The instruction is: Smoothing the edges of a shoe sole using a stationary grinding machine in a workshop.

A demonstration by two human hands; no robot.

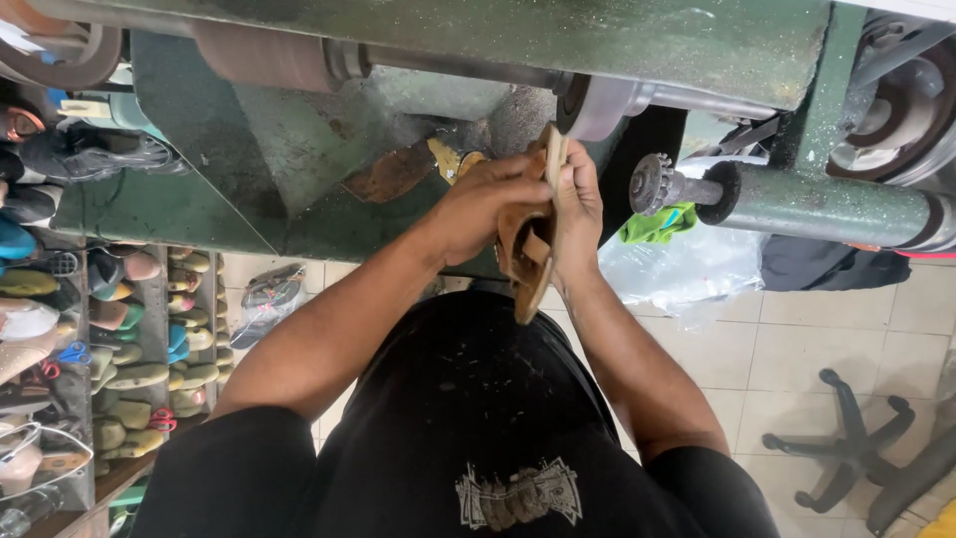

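left hand (pixel 488 204): gripped tan sandal (pixel 528 249) from left, fingers mostly hidden behind it
right hand (pixel 578 209): clamped sandal sole edge, palm side hidden
sandal: held upright, top edge at grey grinding wheel (pixel 597 105); contact hard to tell
green machine (pixel 498 40): cut off at frame top
shelf of shoe lasts (pixel 129 339): partly cropped at left

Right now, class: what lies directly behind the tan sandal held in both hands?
Behind the tan sandal is the green machine, its grey wheel by the sole's upper edge. Left hand and right hand cover the sandal's sides.
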